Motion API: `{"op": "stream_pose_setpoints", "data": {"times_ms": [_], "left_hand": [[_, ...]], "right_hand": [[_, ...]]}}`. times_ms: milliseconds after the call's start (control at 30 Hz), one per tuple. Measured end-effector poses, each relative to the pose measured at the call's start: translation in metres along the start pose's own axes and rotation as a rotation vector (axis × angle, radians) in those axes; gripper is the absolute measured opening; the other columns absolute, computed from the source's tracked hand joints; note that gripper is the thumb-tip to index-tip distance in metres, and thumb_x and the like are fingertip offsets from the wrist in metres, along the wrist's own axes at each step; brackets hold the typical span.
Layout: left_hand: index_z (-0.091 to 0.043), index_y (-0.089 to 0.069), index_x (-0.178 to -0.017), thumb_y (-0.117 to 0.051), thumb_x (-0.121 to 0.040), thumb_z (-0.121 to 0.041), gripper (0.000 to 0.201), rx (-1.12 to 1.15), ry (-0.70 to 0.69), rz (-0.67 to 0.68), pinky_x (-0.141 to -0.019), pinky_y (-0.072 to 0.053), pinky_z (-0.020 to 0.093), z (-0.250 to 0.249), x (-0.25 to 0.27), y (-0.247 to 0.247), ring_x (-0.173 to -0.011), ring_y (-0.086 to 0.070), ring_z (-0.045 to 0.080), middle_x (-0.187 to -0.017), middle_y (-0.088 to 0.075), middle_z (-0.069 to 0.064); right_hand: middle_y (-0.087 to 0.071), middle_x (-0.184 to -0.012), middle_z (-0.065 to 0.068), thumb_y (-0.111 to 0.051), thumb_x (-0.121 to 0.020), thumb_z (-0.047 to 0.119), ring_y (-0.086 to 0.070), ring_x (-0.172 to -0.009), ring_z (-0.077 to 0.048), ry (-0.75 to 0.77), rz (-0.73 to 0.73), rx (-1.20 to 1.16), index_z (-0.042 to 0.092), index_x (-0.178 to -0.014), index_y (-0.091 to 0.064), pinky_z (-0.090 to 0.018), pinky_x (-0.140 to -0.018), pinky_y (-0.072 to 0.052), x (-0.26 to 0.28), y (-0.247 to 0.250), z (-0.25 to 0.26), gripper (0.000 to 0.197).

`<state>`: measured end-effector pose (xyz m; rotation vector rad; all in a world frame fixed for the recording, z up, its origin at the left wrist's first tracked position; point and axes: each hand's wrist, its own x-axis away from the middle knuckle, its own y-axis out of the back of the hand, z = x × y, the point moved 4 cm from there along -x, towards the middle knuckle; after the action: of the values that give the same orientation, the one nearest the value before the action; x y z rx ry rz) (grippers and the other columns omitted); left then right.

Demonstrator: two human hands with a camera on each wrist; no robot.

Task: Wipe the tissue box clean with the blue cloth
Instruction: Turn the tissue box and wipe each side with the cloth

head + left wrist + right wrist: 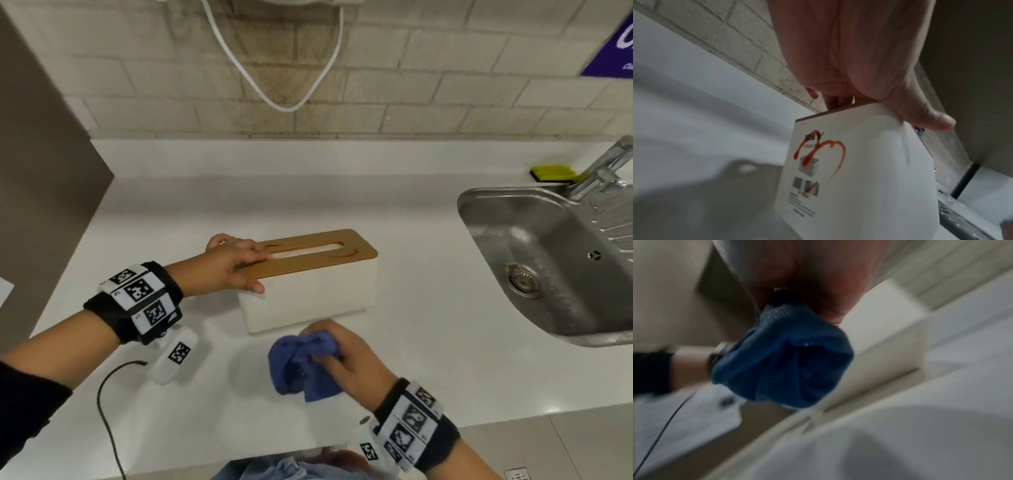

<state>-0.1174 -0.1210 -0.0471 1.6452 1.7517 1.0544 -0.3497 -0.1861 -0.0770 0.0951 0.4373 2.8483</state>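
A white tissue box (308,301) with a wooden lid (325,255) stands in the middle of the white counter. Thin red smears mark the lid beside its slot. In the left wrist view the box (869,170) shows a red sauce stain (830,146) over the label on its end face. My left hand (233,263) grips the box's left end, fingers over the lid and thumb on the front edge. My right hand (346,356) holds a bunched blue cloth (294,366) on the counter just in front of the box. The right wrist view, blurred, shows the cloth (787,361) close to the box (885,331).
A steel sink (548,240) with a faucet (603,171) lies to the right, with a yellow-green sponge (551,173) behind it. A white tagged device (174,356) and a black cable (106,411) lie at the front left. A brown panel (41,171) bounds the left side.
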Motion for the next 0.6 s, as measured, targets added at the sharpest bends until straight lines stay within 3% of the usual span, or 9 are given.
{"op": "stream_pose_setpoints", "data": {"times_ms": [67,133,167,233,300,367,433,533,600], "left_hand": [[-0.040,-0.050,-0.123,-0.037,-0.048,-0.093,0.092,-0.111,-0.048,-0.015,-0.100,0.011,0.010,0.003,0.009,-0.002,-0.112,-0.029,-0.015,-0.118,-0.045,-0.024],[-0.032,-0.052,-0.123,-0.043,-0.054,-0.087,0.088,-0.255,-0.112,-0.028,-0.104,0.013,0.016,0.008,0.021,-0.006,-0.114,-0.032,-0.005,-0.119,-0.048,-0.018],[-0.030,-0.052,-0.122,-0.046,-0.058,-0.083,0.084,-0.334,-0.142,-0.021,-0.105,0.012,0.019,0.011,0.027,-0.008,-0.114,-0.033,-0.002,-0.119,-0.051,-0.015],[-0.027,-0.052,-0.122,-0.046,-0.066,-0.076,0.075,-0.449,-0.139,0.038,-0.108,0.010,0.025,0.015,0.037,-0.009,-0.117,-0.035,0.003,-0.123,-0.056,-0.008],[-0.027,-0.052,-0.124,-0.044,-0.071,-0.072,0.070,-0.581,-0.127,0.051,-0.110,0.010,0.031,0.022,0.042,-0.002,-0.122,-0.034,0.007,-0.126,-0.058,-0.006],[-0.032,-0.054,-0.122,-0.058,-0.069,-0.063,0.061,-0.695,-0.148,0.009,-0.110,0.012,0.033,0.028,0.045,0.012,-0.124,-0.034,0.013,-0.125,-0.060,-0.006],[-0.037,-0.055,-0.118,-0.078,-0.058,-0.048,0.065,-0.786,-0.119,0.005,-0.110,0.011,0.035,0.036,0.043,0.026,-0.123,-0.034,0.019,-0.123,-0.061,-0.004],[-0.045,-0.047,-0.124,-0.087,-0.049,-0.036,0.085,-0.828,0.062,0.099,-0.107,0.000,0.047,0.041,0.040,0.040,-0.129,-0.027,0.023,-0.136,-0.050,-0.003],[-0.043,-0.037,-0.133,-0.081,-0.051,-0.051,0.093,-0.798,0.184,0.103,-0.105,0.012,0.048,0.032,0.041,0.040,-0.139,-0.012,0.023,-0.150,-0.028,-0.004]], "right_hand": [[-0.064,-0.096,0.021,-0.051,-0.078,0.033,-0.059,-0.091,0.005,-0.012,-0.379,-0.196,0.046,-0.091,-0.061,-0.019,-0.084,-0.047,0.017,0.041,-0.007,0.021],[-0.062,-0.085,0.013,-0.058,-0.074,0.038,-0.058,-0.079,0.005,0.038,-0.698,-0.306,0.028,-0.085,-0.058,-0.014,-0.075,-0.046,0.029,0.082,-0.012,0.015],[-0.058,-0.079,0.005,-0.061,-0.075,0.041,-0.056,-0.074,-0.002,0.082,-0.764,-0.355,0.016,-0.078,-0.053,-0.016,-0.069,-0.046,0.033,0.096,-0.010,0.026],[-0.051,-0.076,-0.006,-0.059,-0.081,0.039,-0.051,-0.073,-0.014,0.101,-0.730,-0.580,0.010,-0.074,-0.051,-0.026,-0.066,-0.046,0.038,0.111,-0.016,0.032],[-0.060,-0.092,-0.009,-0.048,-0.086,0.023,-0.057,-0.090,-0.021,0.040,-0.642,-0.840,0.005,-0.095,-0.059,-0.034,-0.079,-0.049,0.044,0.112,-0.023,0.022],[-0.058,-0.117,-0.013,-0.037,-0.085,0.008,-0.055,-0.110,-0.028,-0.013,-0.564,-0.890,0.002,-0.123,-0.048,-0.042,-0.094,-0.047,0.047,0.111,-0.029,0.040],[-0.050,-0.128,-0.017,-0.036,-0.083,0.002,-0.051,-0.113,-0.034,-0.019,-0.474,-0.854,0.002,-0.131,-0.039,-0.051,-0.099,-0.041,0.043,0.109,-0.028,0.048],[-0.050,-0.131,-0.018,-0.043,-0.081,0.003,-0.054,-0.112,-0.033,-0.050,-0.455,-0.859,0.007,-0.134,-0.037,-0.048,-0.098,-0.045,0.034,0.105,-0.030,0.053],[-0.052,-0.131,-0.015,-0.052,-0.080,0.010,-0.057,-0.111,-0.030,-0.073,-0.458,-0.886,0.011,-0.134,-0.038,-0.043,-0.095,-0.050,0.029,0.098,-0.032,0.056]]}}
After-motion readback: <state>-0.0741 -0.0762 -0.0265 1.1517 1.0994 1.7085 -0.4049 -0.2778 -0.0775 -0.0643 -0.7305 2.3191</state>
